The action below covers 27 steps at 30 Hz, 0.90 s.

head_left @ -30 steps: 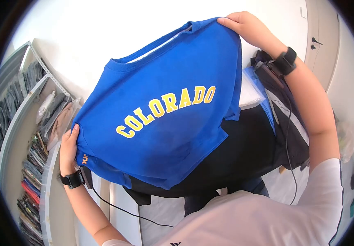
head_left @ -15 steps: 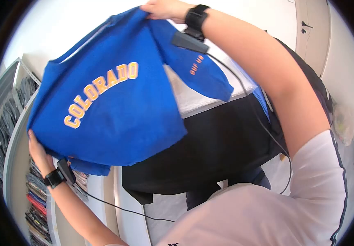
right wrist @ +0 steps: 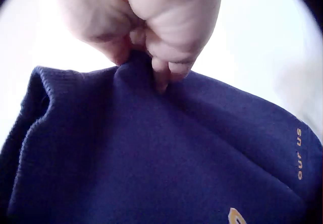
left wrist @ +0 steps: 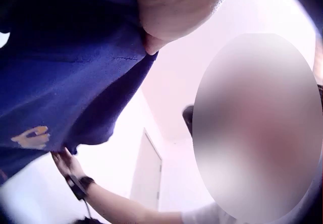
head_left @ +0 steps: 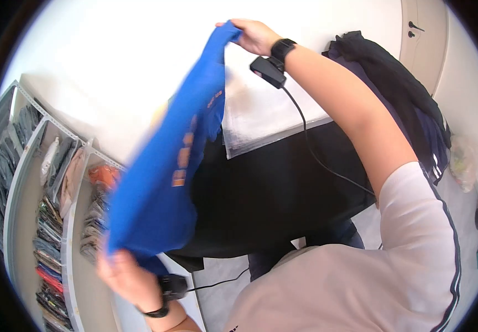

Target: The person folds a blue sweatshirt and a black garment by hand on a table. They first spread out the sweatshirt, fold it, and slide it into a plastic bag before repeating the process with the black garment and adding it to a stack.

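Pinching the blue sweatshirt (head_left: 158, 171), both hands' grip (head_left: 254, 39) (head_left: 128, 279) suspends it beside bagged-garment shelves (head_left: 42, 182).

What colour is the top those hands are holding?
The top is bright blue, clearest in the head view.

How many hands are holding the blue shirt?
2. In the head view, the right hand pinches the blue shirt up at its top end, near the neckline. The left hand, a bit blurry, grips its lower end. Neither one is hidden.
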{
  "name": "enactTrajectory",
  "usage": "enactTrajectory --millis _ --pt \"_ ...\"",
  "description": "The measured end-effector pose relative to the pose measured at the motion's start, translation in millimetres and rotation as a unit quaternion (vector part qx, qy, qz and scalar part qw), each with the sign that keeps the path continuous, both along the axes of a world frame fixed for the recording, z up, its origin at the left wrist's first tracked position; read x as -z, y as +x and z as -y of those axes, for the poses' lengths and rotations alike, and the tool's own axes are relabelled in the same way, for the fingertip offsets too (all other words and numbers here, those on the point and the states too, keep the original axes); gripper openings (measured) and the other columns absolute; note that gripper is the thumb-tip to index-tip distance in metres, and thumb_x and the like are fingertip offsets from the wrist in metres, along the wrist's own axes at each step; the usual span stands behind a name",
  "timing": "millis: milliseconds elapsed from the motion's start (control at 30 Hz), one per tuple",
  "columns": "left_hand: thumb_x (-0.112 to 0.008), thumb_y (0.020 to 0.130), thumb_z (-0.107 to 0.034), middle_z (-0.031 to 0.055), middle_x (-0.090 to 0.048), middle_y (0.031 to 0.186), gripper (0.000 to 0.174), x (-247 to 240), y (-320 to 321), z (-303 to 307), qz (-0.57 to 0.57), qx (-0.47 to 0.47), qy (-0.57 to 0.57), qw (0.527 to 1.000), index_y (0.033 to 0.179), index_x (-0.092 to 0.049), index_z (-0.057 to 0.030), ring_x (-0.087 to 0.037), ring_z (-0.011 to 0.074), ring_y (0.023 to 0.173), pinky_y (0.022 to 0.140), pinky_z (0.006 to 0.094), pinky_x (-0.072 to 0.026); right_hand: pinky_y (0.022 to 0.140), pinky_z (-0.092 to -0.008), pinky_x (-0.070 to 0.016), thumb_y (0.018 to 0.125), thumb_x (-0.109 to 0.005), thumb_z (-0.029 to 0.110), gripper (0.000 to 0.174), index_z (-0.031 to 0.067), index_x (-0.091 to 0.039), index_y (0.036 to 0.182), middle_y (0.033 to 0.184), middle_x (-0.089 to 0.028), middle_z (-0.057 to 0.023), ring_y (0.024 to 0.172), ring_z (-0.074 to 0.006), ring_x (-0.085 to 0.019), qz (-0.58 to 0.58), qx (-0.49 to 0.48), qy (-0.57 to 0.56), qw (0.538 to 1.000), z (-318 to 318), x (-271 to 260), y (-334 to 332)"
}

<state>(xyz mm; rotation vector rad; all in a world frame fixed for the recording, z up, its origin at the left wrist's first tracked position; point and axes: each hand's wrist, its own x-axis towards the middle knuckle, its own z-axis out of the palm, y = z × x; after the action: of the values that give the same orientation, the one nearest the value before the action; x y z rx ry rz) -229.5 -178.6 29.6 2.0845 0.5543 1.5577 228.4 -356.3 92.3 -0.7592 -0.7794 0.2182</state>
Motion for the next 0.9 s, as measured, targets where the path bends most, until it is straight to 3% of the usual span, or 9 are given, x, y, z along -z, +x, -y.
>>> enactTrajectory --millis 33,100,167,267,333,400,467,667,900 --pt "-0.054 0.088 -0.022 0.0184 -0.062 0.105 0.035 9 10 15 -0.062 0.109 0.089 0.988 0.108 -0.061 0.0069 -0.059 0.0279 0.097 0.09 0.0396 -0.0437 0.105 -0.0347 -0.0379 0.101 -0.036 0.019 0.039 -0.0116 -0.049 0.122 0.119 -0.056 -0.018 0.109 -0.0217 -0.055 -0.014 0.021 -0.026 0.999 13 13 2" --pt "-0.063 0.078 -0.009 0.0179 -0.063 0.093 0.026 12 38 59 -0.141 0.328 0.076 0.931 0.101 -0.063 0.0039 -0.061 0.031 0.086 0.079 0.0384 -0.0476 0.095 -0.0308 -0.0469 0.101 -0.037 0.021 0.041 -0.0109 -0.048 0.123 0.119 -0.057 -0.0169 0.101 -0.0191 -0.059 -0.04 0.017 -0.045 0.998 39 42 27" --pt "-0.065 0.081 -0.008 0.018 -0.058 0.081 0.02 25 75 91 -0.153 0.454 0.104 0.872 0.098 -0.062 0.0031 -0.059 0.0342 0.072 0.065 0.0371 -0.047 0.094 -0.0301 -0.0477 0.101 -0.037 0.025 0.043 -0.0091 -0.048 0.125 0.12 -0.057 -0.0137 0.102 -0.0181 -0.059 -0.075 0.056 -0.099 0.991 65 61 38" --pt "-0.06 0.088 -0.014 0.0203 -0.062 0.087 0.022 67 116 137 -0.217 0.551 0.017 0.806 0.1 -0.061 0.0041 -0.061 0.0357 0.08 0.071 0.0378 -0.0473 0.099 -0.036 -0.0423 0.1 -0.037 0.036 0.05 -0.0033 -0.045 0.131 0.132 -0.051 -0.014 0.113 -0.0218 -0.053 -0.051 0.174 -0.307 0.934 111 88 68" --pt "-0.059 0.09 -0.021 0.0229 -0.059 0.105 0.037 87 130 154 -0.308 0.635 0.027 0.708 0.116 -0.055 0.0047 -0.057 0.0359 0.097 0.084 0.0388 -0.0451 0.101 -0.0416 -0.0379 0.097 -0.039 0.046 0.058 0.0023 -0.043 0.135 0.136 -0.046 -0.0143 0.118 -0.0265 -0.048 -0.116 0.256 -0.356 0.891 145 100 55" --pt "-0.061 0.088 -0.023 0.0221 -0.054 0.121 0.046 93 126 152 -0.286 0.658 0.106 0.689 0.125 -0.049 0.0026 -0.052 0.0353 0.11 0.094 0.0383 -0.0407 0.1 -0.0435 -0.0371 0.094 -0.042 0.052 0.061 0.005 -0.045 0.132 0.133 -0.047 -0.012 0.116 -0.0287 -0.048 -0.141 0.32 -0.527 0.775 187 108 62" --pt "-0.062 0.086 -0.022 0.0193 -0.049 0.13 0.05 100 131 125 -0.316 0.639 0.121 0.691 0.129 -0.048 -0.0005 -0.047 0.0345 0.119 0.101 0.0383 -0.0366 0.095 -0.0389 -0.041 0.092 -0.046 0.052 0.056 0.0044 -0.052 0.121 0.119 -0.055 -0.0087 0.106 -0.0231 -0.053 -0.115 0.265 -0.589 0.755 219 108 19" --pt "-0.063 0.083 -0.011 0.0159 -0.052 0.129 0.039 134 94 6 -0.379 0.398 -0.016 0.835 0.122 -0.056 -0.006 -0.047 0.0323 0.121 0.102 0.0383 -0.0363 0.082 -0.0271 -0.047 0.093 -0.055 0.026 0.029 -0.0002 -0.062 0.104 0.096 -0.063 -0.0058 0.088 -0.0127 -0.059 0.113 0.213 -0.566 0.788 284 116 -153" --pt "-0.063 0.084 -0.015 0.0167 -0.038 0.142 0.045 185 64 -31 -0.453 0.27 0.008 0.849 0.128 -0.054 -0.0109 -0.034 0.0337 0.131 0.107 0.0437 -0.0276 0.095 -0.0294 -0.0391 0.095 -0.05 0.018 0.024 -0.0007 -0.064 0.099 0.101 -0.064 -0.0067 0.098 -0.0157 -0.058 0.068 0.447 -0.531 0.717 366 80 -258"
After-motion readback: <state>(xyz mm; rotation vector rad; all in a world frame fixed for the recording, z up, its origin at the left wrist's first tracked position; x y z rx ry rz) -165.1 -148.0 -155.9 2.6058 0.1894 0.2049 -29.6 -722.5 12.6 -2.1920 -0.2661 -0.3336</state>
